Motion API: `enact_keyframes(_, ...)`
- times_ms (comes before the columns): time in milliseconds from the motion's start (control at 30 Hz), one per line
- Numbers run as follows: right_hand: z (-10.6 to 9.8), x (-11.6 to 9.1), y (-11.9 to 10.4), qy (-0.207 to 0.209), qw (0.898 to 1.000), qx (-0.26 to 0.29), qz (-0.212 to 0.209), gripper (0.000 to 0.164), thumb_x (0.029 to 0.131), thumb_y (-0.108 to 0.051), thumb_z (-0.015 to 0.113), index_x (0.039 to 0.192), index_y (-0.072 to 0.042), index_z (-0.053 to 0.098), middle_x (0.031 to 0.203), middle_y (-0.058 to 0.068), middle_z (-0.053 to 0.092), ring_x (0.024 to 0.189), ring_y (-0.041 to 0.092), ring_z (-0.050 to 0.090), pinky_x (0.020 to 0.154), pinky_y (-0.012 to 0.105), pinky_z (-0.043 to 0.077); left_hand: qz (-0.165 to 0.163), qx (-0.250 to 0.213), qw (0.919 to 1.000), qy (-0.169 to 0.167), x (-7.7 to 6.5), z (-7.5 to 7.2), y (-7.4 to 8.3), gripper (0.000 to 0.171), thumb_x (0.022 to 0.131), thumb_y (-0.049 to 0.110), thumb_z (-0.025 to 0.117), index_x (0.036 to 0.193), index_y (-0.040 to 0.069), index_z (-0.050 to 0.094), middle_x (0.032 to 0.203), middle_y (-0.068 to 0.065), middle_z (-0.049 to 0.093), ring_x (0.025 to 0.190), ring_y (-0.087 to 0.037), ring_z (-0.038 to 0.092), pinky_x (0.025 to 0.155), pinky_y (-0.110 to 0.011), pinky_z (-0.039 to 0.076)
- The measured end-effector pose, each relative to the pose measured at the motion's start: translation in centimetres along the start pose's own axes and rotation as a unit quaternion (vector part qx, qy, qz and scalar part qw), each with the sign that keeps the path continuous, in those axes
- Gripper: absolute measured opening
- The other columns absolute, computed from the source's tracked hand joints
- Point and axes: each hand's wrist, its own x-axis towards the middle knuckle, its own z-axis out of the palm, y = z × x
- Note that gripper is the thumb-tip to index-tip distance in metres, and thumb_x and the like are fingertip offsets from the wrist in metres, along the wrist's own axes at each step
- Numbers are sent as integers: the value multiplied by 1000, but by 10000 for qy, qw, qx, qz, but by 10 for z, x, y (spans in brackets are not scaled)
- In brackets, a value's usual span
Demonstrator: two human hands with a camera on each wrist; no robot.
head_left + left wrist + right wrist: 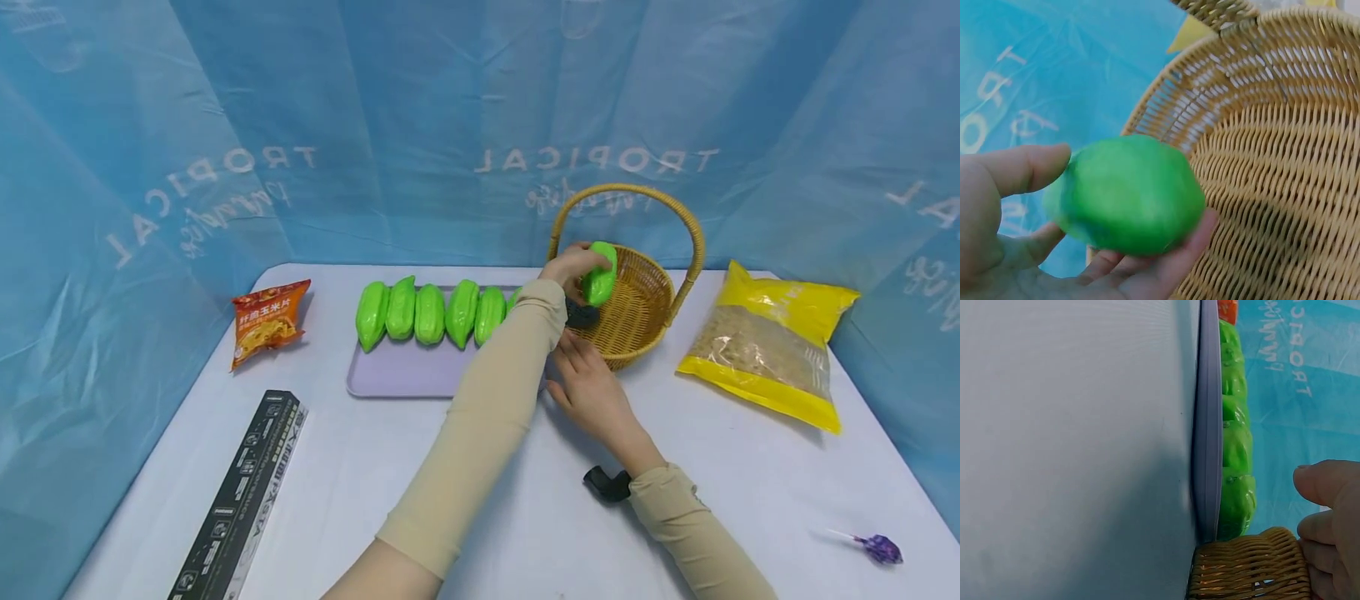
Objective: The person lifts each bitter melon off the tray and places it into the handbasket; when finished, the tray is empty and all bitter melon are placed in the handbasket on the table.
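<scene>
- Left hand [573,265] grip: thumb and fingers round one green item [600,277], held up at wicker basket [639,307], near its left rim
- Right hand [592,393]: fingers loosely extended at basket's near left side, thumb free
- Basket sits toward table's [330,492] far edge, right of middle
- Lilac tray [408,377] left of it, row of green items [430,315] along tray's far edge
</scene>
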Motion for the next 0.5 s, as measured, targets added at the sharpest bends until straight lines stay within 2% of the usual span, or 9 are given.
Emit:
enact_keyframes(100,1,1,-2,136,9998,-16,-115,48,93,-23,63,129,8,56,142,26,49,136,36,44,115,47,33,9,-317,9995,1,1,3,-3,71,99,20,54,157,27,13,159,-9,22,138,-40,38,97,-54,50)
enact_keyframes(200,2,1,-2,257,9995,-12,-175,48,93,-23,63,129,9,56,140,26,51,134,37,45,114,47,33,68,-324,9994,-51,2,5,-5,71,99,22,55,157,27,13,161,-4,18,142,-39,34,102,-54,46)
enact_keyframes(333,2,1,0,271,9995,6,-157,55,92,-24,65,135,7,51,141,25,51,135,36,44,115,46,32,183,305,9994,-36,0,4,-3,69,99,27,55,156,26,17,161,0,22,141,-32,38,102,-48,48)
enact_keyframes(500,0,-1,1,176,9998,116,-42,59,92,-24,66,139,7,48,142,23,50,135,35,43,116,45,31,460,980,9941,-10,-4,3,-1,64,99,31,54,155,22,25,157,-3,30,136,-28,44,100,-43,48)
